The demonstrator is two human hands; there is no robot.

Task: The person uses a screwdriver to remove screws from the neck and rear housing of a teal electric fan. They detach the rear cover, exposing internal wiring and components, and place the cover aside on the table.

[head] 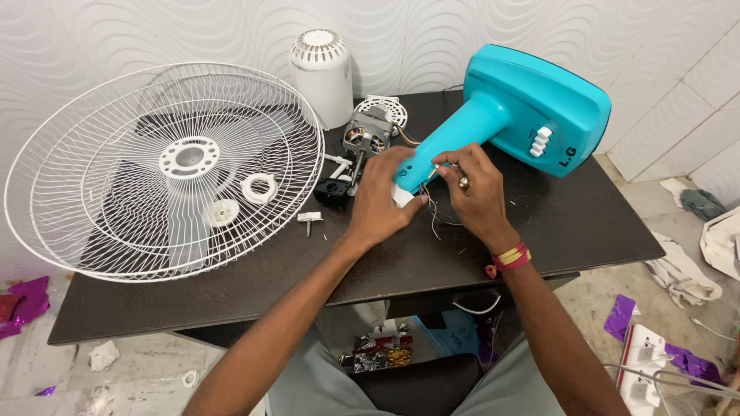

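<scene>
**Table fan in pieces, hands at the wires of the stand**

The dark bench (586, 231) carries a fan taken apart, its parts spread out so each lies separate and within reach. Largest is the white wire guard (166, 169), lying flat on the left side like a bowl, with a second guard and the pale blades seemingly nested under it; two white plastic rings (259, 187) rest inside it, which keeps small loose pieces from rolling off.

Next in size is the turquoise fan stand (532, 108), tipped on its side with the flat base toward the far right corner and the neck pointing at the person, so that the open end of the neck faces the hands. The white motor cover (322, 73) stands upright against the wall, out of the way, and the bare motor (366, 135) lies just in front of it with its shaft toward the bench middle. A small white screw piece (310, 219) lies alone near the guard's rim.

The left hand (381, 200) is closed around the end of the neck, steadying it. The right hand (474, 189) pinches thin wires (435, 214) that come out of that end, fingertips drawn together on them; loose strands trail onto the bench just beneath
</scene>
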